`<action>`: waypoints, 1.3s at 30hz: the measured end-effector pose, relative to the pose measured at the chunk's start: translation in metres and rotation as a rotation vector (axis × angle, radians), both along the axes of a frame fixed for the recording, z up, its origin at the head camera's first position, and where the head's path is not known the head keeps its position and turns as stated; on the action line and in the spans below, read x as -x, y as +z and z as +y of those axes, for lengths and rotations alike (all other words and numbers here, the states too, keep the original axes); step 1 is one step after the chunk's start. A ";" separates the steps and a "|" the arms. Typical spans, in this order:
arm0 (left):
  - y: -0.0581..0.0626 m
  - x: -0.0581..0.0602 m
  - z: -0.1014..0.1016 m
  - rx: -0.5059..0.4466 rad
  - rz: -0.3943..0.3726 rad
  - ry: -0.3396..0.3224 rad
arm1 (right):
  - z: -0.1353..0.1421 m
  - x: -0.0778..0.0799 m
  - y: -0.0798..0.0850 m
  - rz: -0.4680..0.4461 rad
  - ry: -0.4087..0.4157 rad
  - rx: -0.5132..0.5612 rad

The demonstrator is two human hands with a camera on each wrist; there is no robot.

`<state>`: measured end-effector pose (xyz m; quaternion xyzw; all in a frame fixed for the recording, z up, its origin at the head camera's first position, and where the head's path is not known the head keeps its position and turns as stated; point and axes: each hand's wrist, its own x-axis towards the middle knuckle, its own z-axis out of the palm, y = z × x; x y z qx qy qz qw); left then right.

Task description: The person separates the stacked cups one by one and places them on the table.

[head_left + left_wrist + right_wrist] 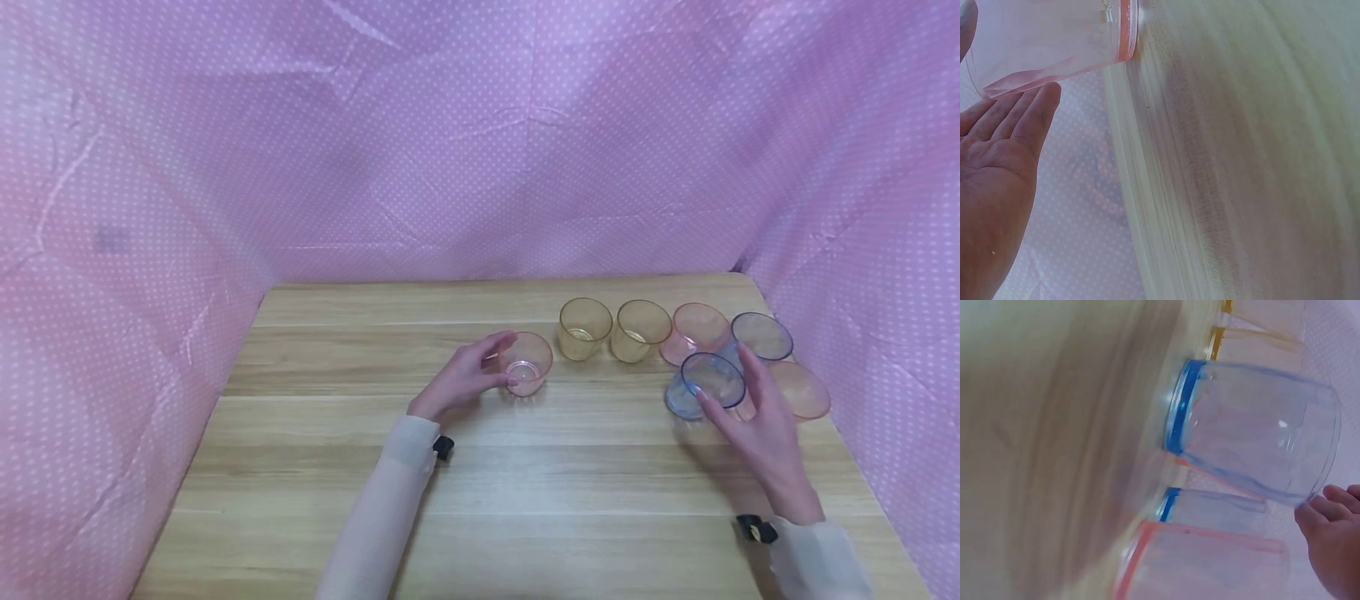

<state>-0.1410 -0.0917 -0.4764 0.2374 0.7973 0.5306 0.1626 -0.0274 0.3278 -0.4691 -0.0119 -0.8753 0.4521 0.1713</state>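
Note:
A clear pink cup stands upright near the middle of the table. My left hand holds it from the left, the thumb on the near side and the fingers at the far rim. In the left wrist view, extended fingers reach the rim of this pink cup. On the right, my right hand holds a clear blue cup by its rim, thumb in front and fingers behind. The right wrist view shows fingertips at the blue cup's rim; the thumb is hidden there.
Two yellow cups stand side by side right of the middle. Beside them are another pink cup, a second blue cup and a third pink cup, partly behind my right hand. Dotted pink cloth surrounds the wooden table.

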 end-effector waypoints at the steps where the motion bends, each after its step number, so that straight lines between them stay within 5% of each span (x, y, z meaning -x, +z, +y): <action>1: 0.000 0.000 0.000 0.000 0.000 0.002 | -0.002 0.000 0.002 0.015 -0.013 -0.015; 11: 0.001 -0.002 -0.001 0.022 0.011 0.018 | -0.028 0.007 0.018 0.187 -0.007 -0.062; 16: 0.002 -0.003 0.000 0.048 0.017 0.024 | -0.051 0.012 0.025 0.158 0.072 0.017; 23: 0.003 -0.006 0.000 0.087 0.027 0.053 | -0.081 0.027 0.020 0.288 0.219 0.005; 31: 0.002 -0.010 -0.004 0.048 0.092 0.122 | -0.114 0.036 0.014 0.225 0.362 0.000; 39: 0.007 -0.022 -0.007 0.040 0.221 0.271 | -0.139 0.045 0.015 0.190 0.425 -0.057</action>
